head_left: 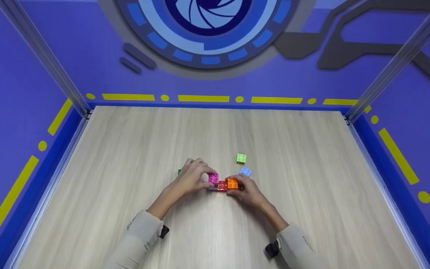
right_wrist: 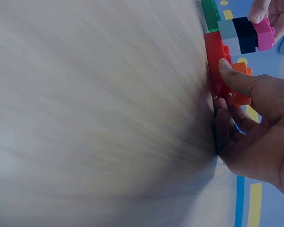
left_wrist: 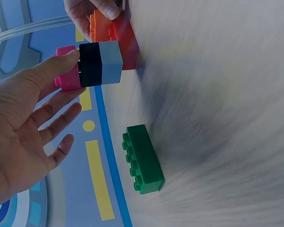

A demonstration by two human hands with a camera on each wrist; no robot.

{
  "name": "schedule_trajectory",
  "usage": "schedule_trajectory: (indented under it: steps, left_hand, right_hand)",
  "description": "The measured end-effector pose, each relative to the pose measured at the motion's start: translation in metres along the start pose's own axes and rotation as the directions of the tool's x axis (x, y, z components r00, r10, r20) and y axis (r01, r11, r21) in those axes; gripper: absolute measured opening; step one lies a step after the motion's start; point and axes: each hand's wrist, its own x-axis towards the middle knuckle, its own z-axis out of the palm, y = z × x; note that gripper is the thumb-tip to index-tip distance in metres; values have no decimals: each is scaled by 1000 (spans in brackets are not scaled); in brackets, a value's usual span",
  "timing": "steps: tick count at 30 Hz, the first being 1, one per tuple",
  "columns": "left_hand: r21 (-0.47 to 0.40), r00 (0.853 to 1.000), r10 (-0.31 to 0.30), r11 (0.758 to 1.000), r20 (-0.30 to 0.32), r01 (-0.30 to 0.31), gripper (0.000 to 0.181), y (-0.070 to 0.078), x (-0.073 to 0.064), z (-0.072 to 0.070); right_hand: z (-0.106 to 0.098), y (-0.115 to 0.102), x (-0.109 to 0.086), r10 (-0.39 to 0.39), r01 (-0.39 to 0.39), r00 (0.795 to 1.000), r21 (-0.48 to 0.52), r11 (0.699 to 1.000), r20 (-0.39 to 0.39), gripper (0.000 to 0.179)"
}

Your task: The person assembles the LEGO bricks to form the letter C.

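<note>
My left hand pinches a pink brick between thumb and fingers. Below the pink one, a black brick and a pale grey-blue brick make up the rest of that small stack. On the table, my right hand grips a long red brick with an orange brick standing on its right end. Bare red studs show left of the orange brick. The held stack is right by the red brick's left end, overlapping it in the left wrist view.
A long green brick lies on the table to the left, mostly hidden behind my left hand in the head view. Beyond my right hand are a light blue brick and a lime green brick. Blue panels wall the table.
</note>
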Motion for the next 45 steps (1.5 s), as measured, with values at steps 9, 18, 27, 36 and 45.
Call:
schedule_trajectory:
  steps: [9,18,27,36,45]
  left_hand:
    - [-41,999,-32,999,2,32,34,0,-3,3]
    - [-18,998,-22,1000,-67,20,35,1,-12,13]
    - [69,999,-29,997,39,26,41,7,4,6]
    - [17,998,-48,999,47,47,42,2,7,2]
    - [-33,999,-28,999,47,30,37,0,9,0]
  right_hand:
    - [5,1,-4,10,-10,1000,25,1000,-8,40]
    - [10,5,-13,-13,13,1000,24,1000,10,40]
    - [7,4,-11,13,-12,1000,39,999,-16,40]
    - [6,3,-5,27,-27,1000,49,998,-8,42]
    - [1,-1,-2,13,-13,1000,30,999,-9,42]
